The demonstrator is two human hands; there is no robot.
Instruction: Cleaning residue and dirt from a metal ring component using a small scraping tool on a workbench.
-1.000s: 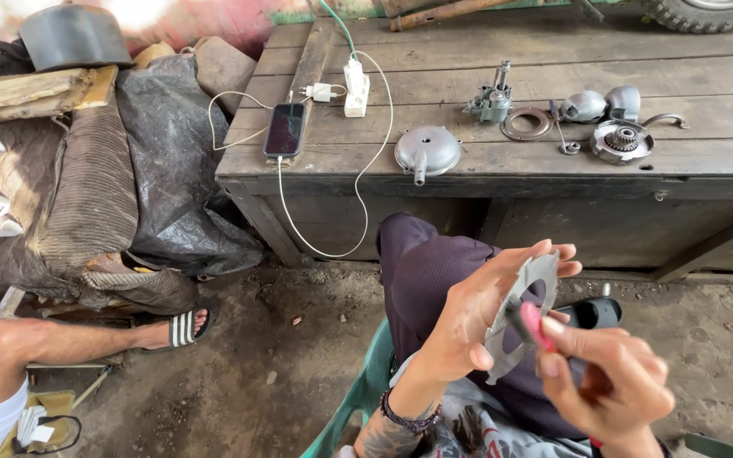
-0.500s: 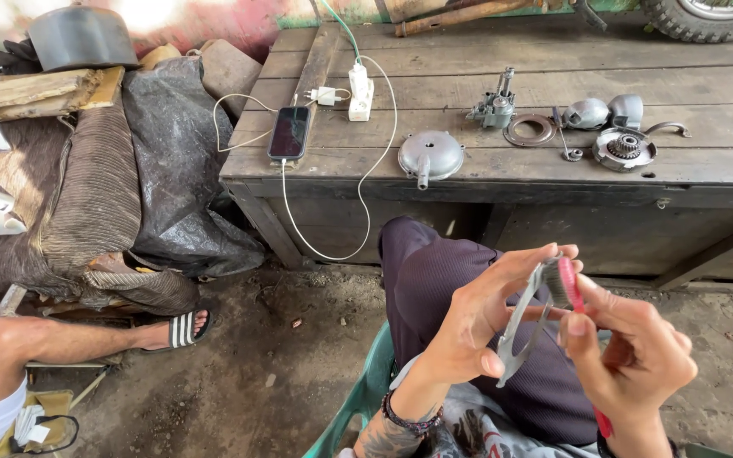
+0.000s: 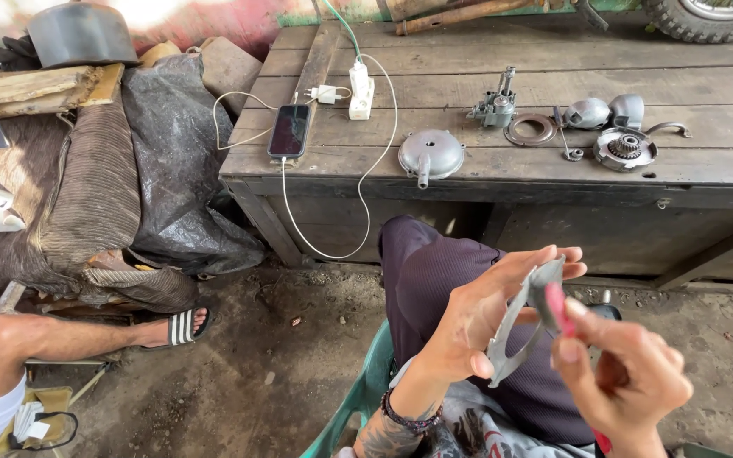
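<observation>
My left hand (image 3: 477, 314) holds a thin grey metal part (image 3: 521, 326), shaped like a gasket or plate, edge-on in front of me. My right hand (image 3: 625, 382) grips a red-handled tool (image 3: 557, 307) whose tip touches that part. Both hands hover over my lap, above dark purple trousers (image 3: 434, 271). On the wooden bench (image 3: 723, 161) beyond lie engine parts: a round metal cover (image 3: 431, 154), a small pump-like assembly (image 3: 495, 105), a flat ring (image 3: 530, 130) and a geared hub (image 3: 626, 148).
A phone (image 3: 289, 131) charges on the bench's left end, wired to a white power strip (image 3: 360, 97). Another person's leg with a striped sandal (image 3: 181, 326) stretches in from the left. A tarp-covered heap (image 3: 171, 161) sits left of the bench. A tyre (image 3: 714, 15) shows at top right.
The grey part has turned from nearly face-on to edge-on in my left hand. My right hand with the red tool has shifted a little right and lower.
</observation>
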